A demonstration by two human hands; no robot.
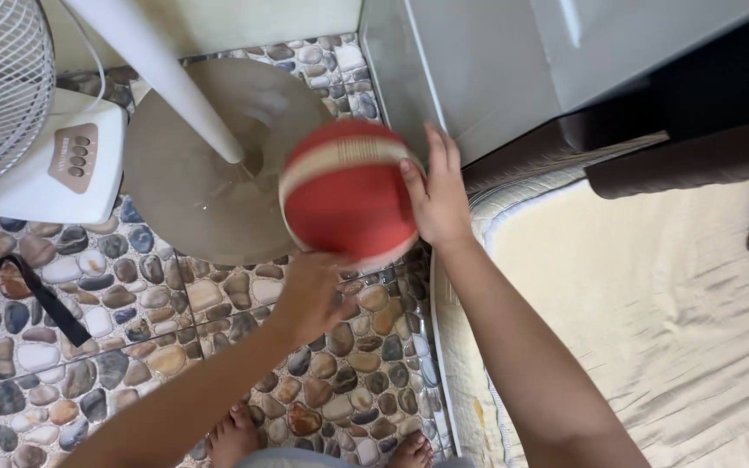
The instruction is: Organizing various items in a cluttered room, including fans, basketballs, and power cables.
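Note:
A red ball (346,191) with a cream stripe hangs above the pebble-patterned floor, held between both my hands. My left hand (309,295) cups it from below, fingers under its lower edge. On its right side my right hand (438,195) presses flat, fingers pointing up. The ball is slightly blurred. My bare feet (236,433) show at the bottom edge.
A white pedestal fan stands at the left, with its round base (188,173), pole (166,78) and control panel (75,156). A white cabinet (478,61) is at the top right. A cream mattress (652,329) lies at the right, and a black strap (32,290) at the left.

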